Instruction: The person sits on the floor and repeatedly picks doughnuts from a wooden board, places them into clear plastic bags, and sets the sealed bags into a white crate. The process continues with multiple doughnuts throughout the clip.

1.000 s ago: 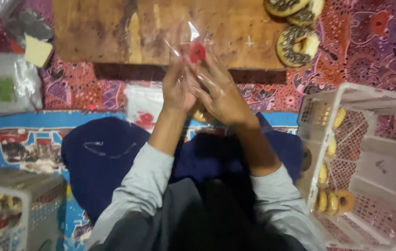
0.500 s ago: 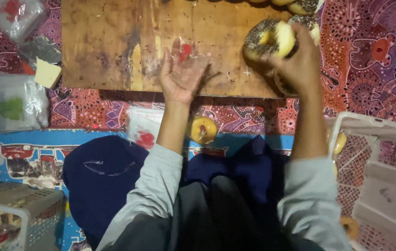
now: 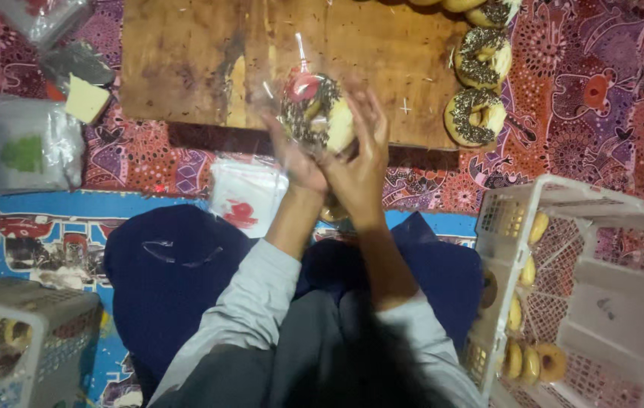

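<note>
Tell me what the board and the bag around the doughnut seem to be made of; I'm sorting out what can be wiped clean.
The board looks like bare wood: brown grain, dark stains, matte. The bag seems to be thin clear plastic film: the sprinkled doughnut shows through it, with glossy creases. Both the left hand and the right hand hold it.

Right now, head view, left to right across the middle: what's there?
Translucent plastic container with green patch → pale yellow wedge-shaped block → left hand → chocolate-sprinkled donut going into a clear plastic bag → right hand → sprinkled donut on the wooden board's edge → white plastic lattice crate.
</note>
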